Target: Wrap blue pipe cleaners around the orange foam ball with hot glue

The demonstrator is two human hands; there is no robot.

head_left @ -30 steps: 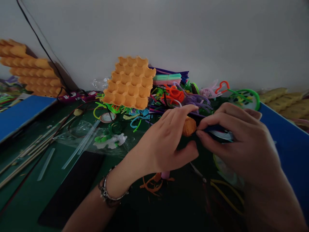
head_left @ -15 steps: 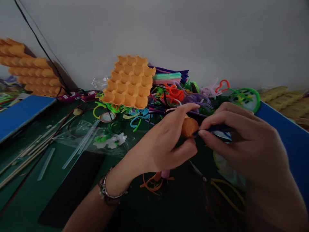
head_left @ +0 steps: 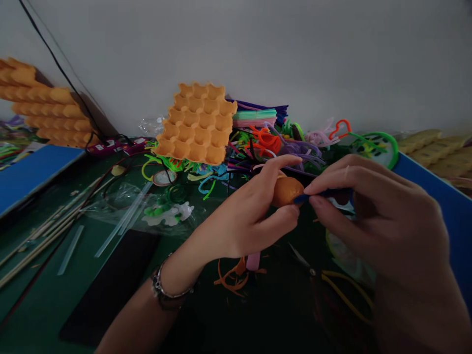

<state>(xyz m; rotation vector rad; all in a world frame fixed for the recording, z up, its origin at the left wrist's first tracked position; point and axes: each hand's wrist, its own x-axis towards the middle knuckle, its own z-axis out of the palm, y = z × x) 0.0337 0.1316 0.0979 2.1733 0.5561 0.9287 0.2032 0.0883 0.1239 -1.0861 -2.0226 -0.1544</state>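
Table (head_left: 37,319) is lying below. Right hand (head_left: 379,211), near three o'clock, is pinching finger and thumb almost together; left hand (head_left: 254,216), toward five, is half curling round and holding the orange cup (head_left: 287,190), some fingers hidden. Cup is hanging near three o'clock. Blue strip (head_left: 301,198), in the right pinch, is apparently touching its right edge; overpushing could be denting cup or bending strip.

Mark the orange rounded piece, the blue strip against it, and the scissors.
Orange rounded piece (head_left: 288,191), head view: its exposed side.
Blue strip (head_left: 301,198), head view: its exposed end.
Scissors (head_left: 312,272), head view: the pivot.
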